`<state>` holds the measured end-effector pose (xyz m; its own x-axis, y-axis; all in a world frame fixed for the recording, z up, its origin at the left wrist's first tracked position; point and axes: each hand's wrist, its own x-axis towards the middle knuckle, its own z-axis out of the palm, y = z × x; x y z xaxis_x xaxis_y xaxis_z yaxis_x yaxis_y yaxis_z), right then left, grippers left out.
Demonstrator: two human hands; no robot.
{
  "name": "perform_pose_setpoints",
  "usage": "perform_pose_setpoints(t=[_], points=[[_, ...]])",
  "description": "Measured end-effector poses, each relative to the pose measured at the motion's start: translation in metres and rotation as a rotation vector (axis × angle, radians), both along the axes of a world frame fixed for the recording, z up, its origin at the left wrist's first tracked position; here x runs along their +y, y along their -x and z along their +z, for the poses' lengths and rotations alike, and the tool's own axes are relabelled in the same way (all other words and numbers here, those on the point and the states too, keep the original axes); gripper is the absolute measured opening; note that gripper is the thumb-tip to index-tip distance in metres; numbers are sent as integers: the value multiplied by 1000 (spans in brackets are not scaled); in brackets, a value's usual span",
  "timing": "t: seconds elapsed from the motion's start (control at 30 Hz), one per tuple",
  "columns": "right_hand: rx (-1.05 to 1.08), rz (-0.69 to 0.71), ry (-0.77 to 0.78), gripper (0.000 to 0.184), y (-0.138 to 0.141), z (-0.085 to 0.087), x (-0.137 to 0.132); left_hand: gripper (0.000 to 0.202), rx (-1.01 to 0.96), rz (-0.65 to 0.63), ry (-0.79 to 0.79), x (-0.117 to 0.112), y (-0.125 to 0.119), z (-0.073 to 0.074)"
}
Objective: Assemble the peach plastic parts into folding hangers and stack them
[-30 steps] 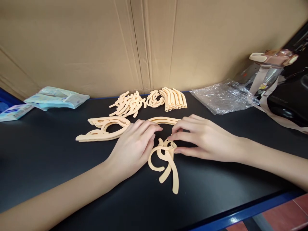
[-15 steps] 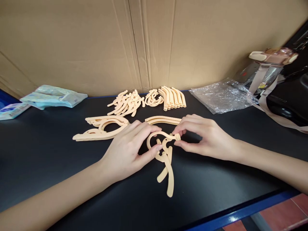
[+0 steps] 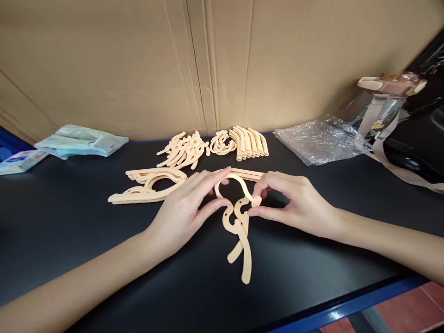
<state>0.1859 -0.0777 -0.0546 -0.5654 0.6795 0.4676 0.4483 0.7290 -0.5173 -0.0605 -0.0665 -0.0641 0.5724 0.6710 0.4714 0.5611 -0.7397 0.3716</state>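
Observation:
A beige plastic hanger hook (image 3: pixel 241 181) is held between my two hands just above the table. My left hand (image 3: pixel 189 206) has its thumb and fingers closed about the round bend of the hook. The thumb and fingers of my right hand (image 3: pixel 294 199) pinch the hook's round, flat end. Below the hook, two curved beige hanger pieces (image 3: pixel 246 259) lie crossed on the table, their upper ends showing small holes. Behind my hands rests a long beige hanger arm (image 3: pixel 244 174), partly hidden by my fingers.
Folded beige hangers (image 3: pixel 147 196) lie left on the black table (image 3: pixel 166 296). At the back are a pile of curved pieces (image 3: pixel 187 150), several hooks (image 3: pixel 222 142) and stacked arms (image 3: pixel 250 144). Tissue packs (image 3: pixel 81 141) lie far left; a clear plastic bag (image 3: pixel 315 138) and a strapped bottle (image 3: pixel 388 101) are right.
The hook has turned in my hands, so its round end now faces me more and its bend is raised. My left fingertips have shifted up along the bend.

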Motion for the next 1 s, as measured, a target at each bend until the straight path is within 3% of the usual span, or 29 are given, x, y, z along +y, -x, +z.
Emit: perform_pose_setpoints(t=[0.2,0.43,0.7,1.0], points=[[-10,170,15,19,3,-7,0,46,52,-36,-86,1,0,-3],[-8,256,55,20,6,-8,0,44,27,-40,-128,2,-2,-3],[88,234,114,30,7,-11,-3,41,-18,-6,-84,0,0,-2],[190,231,335,42,9,-9,-1,34,-29,3,-82,-2,-1,1]])
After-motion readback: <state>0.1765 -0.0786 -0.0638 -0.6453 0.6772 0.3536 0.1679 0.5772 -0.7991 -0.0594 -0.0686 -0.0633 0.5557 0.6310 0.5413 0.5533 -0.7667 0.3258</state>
